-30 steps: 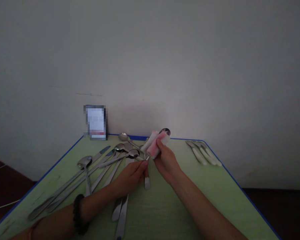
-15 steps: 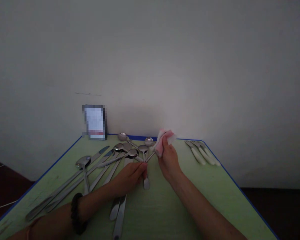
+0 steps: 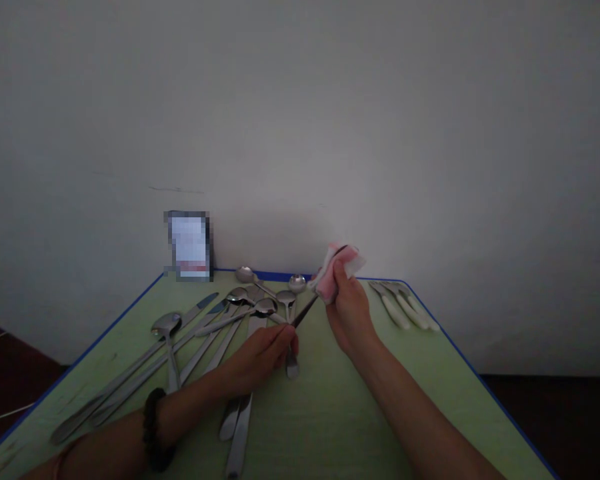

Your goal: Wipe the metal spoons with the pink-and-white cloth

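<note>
My left hand (image 3: 270,350) is closed around one end of a slim piece of metal cutlery (image 3: 307,310). Up and to the right, that piece runs into a pink and white cloth (image 3: 329,283), which hides most of its far end, so I cannot tell its kind. Gripping the cloth around it is my right hand (image 3: 350,310), thumb pressed on top. Just beyond my left fingers lie several spoons, among them a small spoon (image 3: 286,298) and another spoon (image 3: 266,307). Under my left hand a flat handle end (image 3: 292,367) pokes out.
Several long table knives (image 3: 130,363) and a larger spoon (image 3: 167,325) spread over the left of the green table (image 3: 340,413). Forks with pale handles (image 3: 397,310) lie at the right. A blurred-out phone-like screen (image 3: 190,245) leans on the wall (image 3: 380,133) behind.
My right hand and the cloth have moved up and right, away from my left hand. More of the cutlery piece shows between the hands. My left hand has barely moved.
</note>
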Motion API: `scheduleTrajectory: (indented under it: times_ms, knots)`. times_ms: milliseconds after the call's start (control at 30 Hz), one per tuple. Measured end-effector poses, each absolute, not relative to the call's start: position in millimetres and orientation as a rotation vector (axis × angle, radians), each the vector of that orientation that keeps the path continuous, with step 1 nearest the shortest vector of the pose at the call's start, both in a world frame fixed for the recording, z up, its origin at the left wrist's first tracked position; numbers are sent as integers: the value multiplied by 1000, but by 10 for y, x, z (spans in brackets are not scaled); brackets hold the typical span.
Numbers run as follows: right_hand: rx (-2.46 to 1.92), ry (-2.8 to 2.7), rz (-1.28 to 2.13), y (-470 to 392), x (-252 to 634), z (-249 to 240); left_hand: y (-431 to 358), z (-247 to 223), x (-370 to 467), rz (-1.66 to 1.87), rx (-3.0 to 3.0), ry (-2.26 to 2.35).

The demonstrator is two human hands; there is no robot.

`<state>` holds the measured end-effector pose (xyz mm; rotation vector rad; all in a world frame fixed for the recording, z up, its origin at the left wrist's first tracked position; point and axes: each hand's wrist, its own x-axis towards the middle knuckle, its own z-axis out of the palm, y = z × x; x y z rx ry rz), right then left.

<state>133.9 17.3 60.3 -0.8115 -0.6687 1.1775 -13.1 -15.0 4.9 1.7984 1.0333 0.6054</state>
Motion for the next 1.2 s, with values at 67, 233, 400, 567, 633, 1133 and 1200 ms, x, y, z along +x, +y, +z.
scheduleTrajectory:
  times_ms: [67,233,400,567,633,1133,1200]
  knots:
    - [-805,-714,1128,193,1391,651,-154,56,-138,588,1832,1034]
    - [-986,-949,833,203,1556,711,-162,81,-160,537,1862,999]
    - [-1089,-1113,624,171,1676,837,-165,82,-169,548,1906,974]
    - [-829,-908,1031,178,1548,811,-163,79,-169,508,1956,966]
    - [-800,-843,1101,168,1466,759,-169,87,-169,494,1968,949]
    - [-812,-740,1262,84,1247,579,-156,55,-155,564,1943,964]
    - [-840,-671,1222,116,1296,595,-156,58,-152,559,1938,974]
